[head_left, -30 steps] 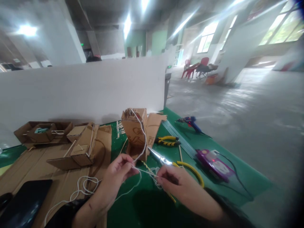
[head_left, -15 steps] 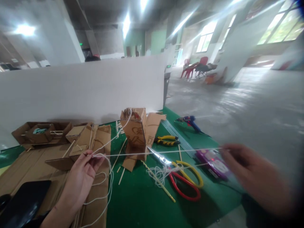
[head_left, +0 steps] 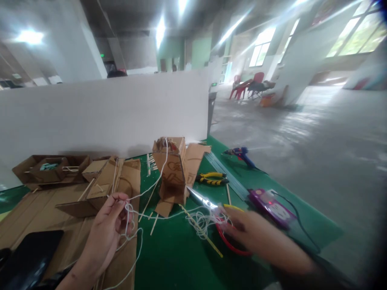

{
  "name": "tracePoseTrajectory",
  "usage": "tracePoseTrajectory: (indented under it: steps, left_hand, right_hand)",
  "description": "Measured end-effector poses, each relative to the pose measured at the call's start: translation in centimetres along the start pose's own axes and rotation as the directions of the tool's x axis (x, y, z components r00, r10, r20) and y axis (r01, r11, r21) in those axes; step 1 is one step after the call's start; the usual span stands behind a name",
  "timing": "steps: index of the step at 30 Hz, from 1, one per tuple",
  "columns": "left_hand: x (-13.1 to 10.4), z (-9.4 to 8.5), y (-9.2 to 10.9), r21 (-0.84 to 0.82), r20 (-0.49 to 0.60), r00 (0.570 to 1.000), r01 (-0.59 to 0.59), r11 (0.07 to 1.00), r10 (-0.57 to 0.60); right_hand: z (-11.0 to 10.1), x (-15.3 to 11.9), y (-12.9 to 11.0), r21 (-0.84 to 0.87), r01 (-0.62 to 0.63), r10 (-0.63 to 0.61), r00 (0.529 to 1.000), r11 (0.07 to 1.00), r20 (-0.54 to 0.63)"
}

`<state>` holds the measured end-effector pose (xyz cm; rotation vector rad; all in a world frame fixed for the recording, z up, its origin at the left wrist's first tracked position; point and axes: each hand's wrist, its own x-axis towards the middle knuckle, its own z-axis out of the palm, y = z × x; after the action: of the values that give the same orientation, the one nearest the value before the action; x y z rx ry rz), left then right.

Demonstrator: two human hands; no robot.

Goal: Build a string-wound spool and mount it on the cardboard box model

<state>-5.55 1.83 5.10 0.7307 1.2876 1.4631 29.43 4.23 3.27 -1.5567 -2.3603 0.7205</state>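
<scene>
White string runs from the top of a cardboard structure to my left hand, which pinches it above the cardboard sheet at the left. Loops of it hang below those fingers. From there a slack length crosses to a tangled pile of string on the green table. My right hand, blurred, is at the pile's right edge, over the handles of the scissors; its fingers are together, and what they hold is too blurred to tell.
Pliers, a glue gun and a purple power strip lie at the right of the green table. Cardboard boxes and a black phone are at the left. A white partition stands behind.
My right hand has moved left and down from above the power strip to the tangled string. The string between my hands, taut before, now sags. My left hand has shifted slightly right.
</scene>
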Motion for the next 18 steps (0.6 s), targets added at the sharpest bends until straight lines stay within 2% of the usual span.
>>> tracePoseTrajectory:
  steps: [1,4,7,10,12,15,17,18]
  left_hand:
    - [-0.1,0.1,0.0,0.016,0.004,1.000,-0.002,1.000,0.002]
    - [-0.3,0.0,-0.1,0.072,0.002,1.000,-0.001,0.997,0.001]
    - [-0.1,-0.5,-0.3,0.108,0.014,1.000,0.001,0.994,-0.003]
    - [0.2,-0.9,-0.5,0.164,-0.004,1.000,-0.027,0.986,0.028]
    - [0.6,-1.1,-0.7,0.248,-0.023,0.998,-0.045,0.968,0.052]
    - [1.1,-1.5,-1.1,0.403,-0.026,0.996,-0.069,0.913,0.087]
    - [1.4,-1.9,-1.2,0.546,0.003,0.990,-0.117,0.830,0.138]
    - [1.4,-2.1,-1.2,0.635,0.035,0.986,-0.146,0.758,0.161]
  right_hand:
    - [1.2,0.8,-0.8,-0.038,0.002,0.001,0.998,0.999,0.056]
    - [3.8,2.4,-2.0,-0.188,-0.039,0.054,0.995,0.981,0.079]
    - [4.0,2.9,-2.1,-0.198,-0.065,0.068,0.998,0.978,0.007]
    - [2.5,2.5,-2.2,0.044,-0.036,0.042,0.991,0.998,-0.130]
    - [1.0,1.9,-2.5,0.275,0.037,0.033,0.969,0.961,-0.243]
    - [-1.5,1.1,-3.1,0.525,0.134,0.115,0.903,0.840,-0.414]
    - [-2.7,0.7,-3.4,0.661,0.180,0.178,0.882,0.728,-0.436]
    - [-3.0,0.6,-3.5,0.714,0.202,0.188,0.885,0.670,-0.426]
